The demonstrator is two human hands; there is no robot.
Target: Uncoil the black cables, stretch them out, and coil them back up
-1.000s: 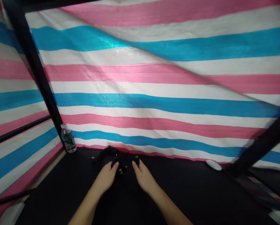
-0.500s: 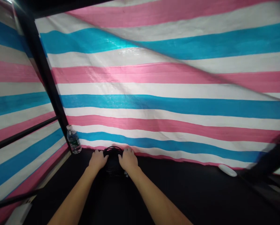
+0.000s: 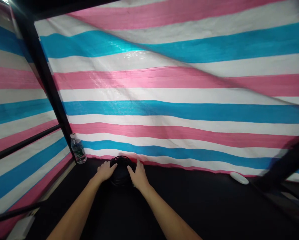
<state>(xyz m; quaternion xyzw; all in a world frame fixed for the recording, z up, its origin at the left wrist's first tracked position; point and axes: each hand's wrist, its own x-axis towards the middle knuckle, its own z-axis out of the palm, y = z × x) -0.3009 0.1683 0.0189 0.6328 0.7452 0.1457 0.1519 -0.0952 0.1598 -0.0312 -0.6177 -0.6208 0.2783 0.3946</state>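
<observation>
Round black object (image 3: 121,170) at the far edge of the matte black tabletop (image 3: 189,206). I keep my left hand (image 3: 105,171) and right hand (image 3: 138,175) spread on opposite sides, seemingly to steady it; I cannot tell whether they grip. A clear plastic water bottle (image 3: 77,149) stands far left.

The left hand (image 3: 105,171) and right hand (image 3: 138,176) touch opposite sides of a round black object (image 3: 121,170).
</observation>
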